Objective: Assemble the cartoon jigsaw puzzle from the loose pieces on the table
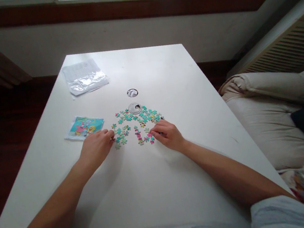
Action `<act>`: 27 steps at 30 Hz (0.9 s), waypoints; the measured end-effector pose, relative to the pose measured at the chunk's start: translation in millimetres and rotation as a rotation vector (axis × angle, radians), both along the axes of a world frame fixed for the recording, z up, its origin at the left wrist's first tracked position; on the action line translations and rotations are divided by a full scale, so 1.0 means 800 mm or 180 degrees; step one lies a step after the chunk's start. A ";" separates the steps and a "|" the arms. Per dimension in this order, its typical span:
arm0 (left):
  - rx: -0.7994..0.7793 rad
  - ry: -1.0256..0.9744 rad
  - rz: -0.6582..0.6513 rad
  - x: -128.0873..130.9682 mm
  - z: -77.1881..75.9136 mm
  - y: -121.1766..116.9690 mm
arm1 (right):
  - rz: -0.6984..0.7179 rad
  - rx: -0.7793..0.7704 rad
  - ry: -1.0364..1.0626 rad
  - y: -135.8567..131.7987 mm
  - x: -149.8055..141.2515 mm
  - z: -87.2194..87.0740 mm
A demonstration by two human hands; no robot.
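Note:
Loose jigsaw puzzle pieces [148, 113], mostly green with some pink and yellow, lie scattered over the middle of the white table. A short joined strip of pink puzzle pieces [138, 134] stands apart between my hands. My left hand [97, 145] rests at the left edge of the pieces with its fingers curled together; what they hold, if anything, is hidden. My right hand [168, 134] is at the right side, thumb and fingers pinched beside the pink pieces [151, 140]. A small puzzle piece seems to be in that pinch, partly covered by the fingers.
A cartoon picture sheet [85, 127] lies beyond my left hand. Farther back on the white table [156, 67] is a clear plastic bag [85, 76] with paper. A round metal cover [134, 108] sits among the pieces, below a round hole [132, 93]. A sofa [268, 127] stands to the right.

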State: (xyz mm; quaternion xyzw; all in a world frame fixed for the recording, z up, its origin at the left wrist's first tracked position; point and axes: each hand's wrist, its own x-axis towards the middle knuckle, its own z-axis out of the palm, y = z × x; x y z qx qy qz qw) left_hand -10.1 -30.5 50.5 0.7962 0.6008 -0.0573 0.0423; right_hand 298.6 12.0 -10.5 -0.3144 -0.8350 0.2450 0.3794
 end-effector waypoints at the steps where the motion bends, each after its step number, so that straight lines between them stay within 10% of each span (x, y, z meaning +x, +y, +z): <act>1: -0.0032 -0.0031 0.0006 -0.001 0.000 0.001 | -0.0002 0.0000 -0.0006 0.000 0.000 0.000; 27: 0.0194 0.0284 0.0198 -0.018 -0.008 0.008 | -0.0021 -0.0067 -0.0093 0.001 0.001 -0.001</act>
